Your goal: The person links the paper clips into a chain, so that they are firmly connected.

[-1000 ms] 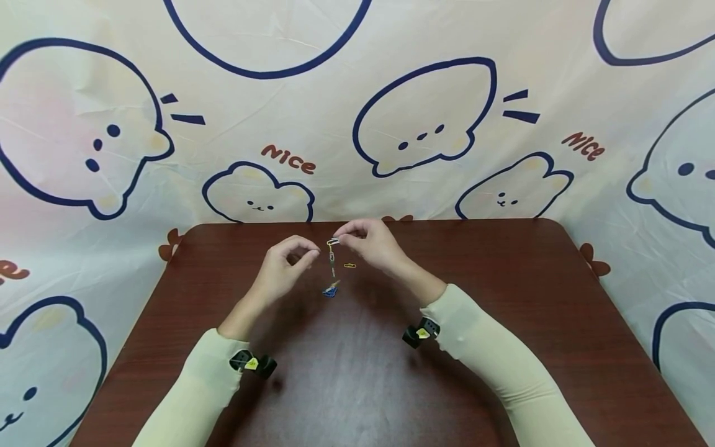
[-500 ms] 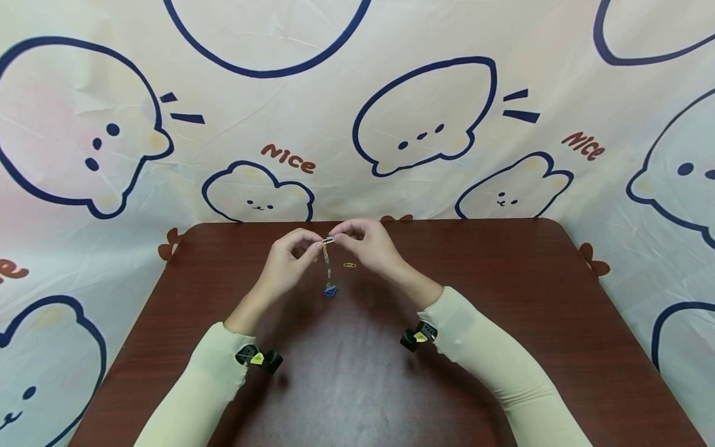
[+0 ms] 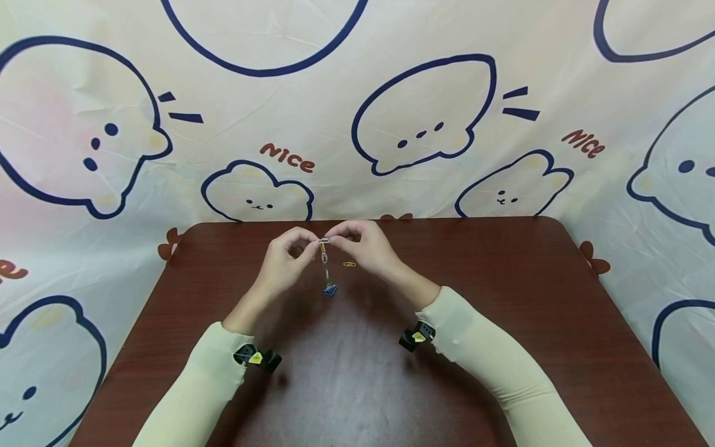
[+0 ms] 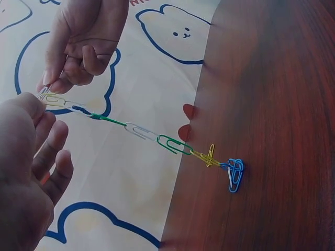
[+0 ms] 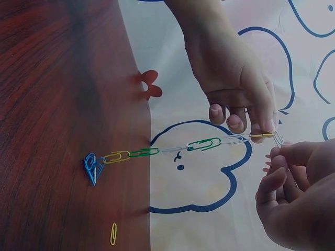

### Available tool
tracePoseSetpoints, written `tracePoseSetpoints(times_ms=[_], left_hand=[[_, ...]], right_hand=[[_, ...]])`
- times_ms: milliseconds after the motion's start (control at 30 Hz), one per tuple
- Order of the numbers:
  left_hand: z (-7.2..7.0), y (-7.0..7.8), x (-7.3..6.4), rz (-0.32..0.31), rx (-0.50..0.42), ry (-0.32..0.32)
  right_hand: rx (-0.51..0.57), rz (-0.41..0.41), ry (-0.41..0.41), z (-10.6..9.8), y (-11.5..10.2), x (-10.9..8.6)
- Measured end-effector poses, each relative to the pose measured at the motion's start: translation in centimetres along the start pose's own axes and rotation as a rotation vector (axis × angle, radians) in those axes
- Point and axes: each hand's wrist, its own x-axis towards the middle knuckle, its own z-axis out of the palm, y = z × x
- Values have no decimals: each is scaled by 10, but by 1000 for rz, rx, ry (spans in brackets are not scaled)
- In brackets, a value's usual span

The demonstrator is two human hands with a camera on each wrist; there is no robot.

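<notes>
A chain of linked paper clips [image 4: 141,130] in white, green, yellow and blue hangs from both hands' fingertips. At its top, my right hand [image 3: 365,248] pinches a white paper clip [image 5: 278,139] between thumb and forefinger. Close against it from the other side, my left hand [image 3: 283,259] pinches the chain's top end, where a yellow paper clip [image 4: 54,100] joins the white one. The fingertips hide part of that join. Down at the table, the chain's lower end is a small bunch of blue paper clips [image 3: 330,290].
A single yellow paper clip [image 3: 349,264] lies loose on the dark brown table [image 3: 357,372], right of the chain. Behind the table's far edge hangs a pale cloth [image 3: 335,124] printed with cartoon outlines. Each wrist wears a black strapped camera [image 3: 270,361].
My left hand has moved right to the chain's top and now pinches it beside the right fingers. The right hand and hanging chain have shifted slightly left.
</notes>
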Motion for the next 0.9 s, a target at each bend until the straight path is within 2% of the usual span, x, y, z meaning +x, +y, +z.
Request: tracePoseSetpoints(times_ms=[167, 400, 900], left_hand=[[-2, -1, 0, 1, 6, -2], [-5, -1, -2, 1, 28, 15], [-10, -5, -4, -11, 44, 21]], right_hand=[[10, 1, -7, 0, 4, 1], [-1, 21, 26, -7, 17, 1], [11, 204, 138, -22, 84, 4]])
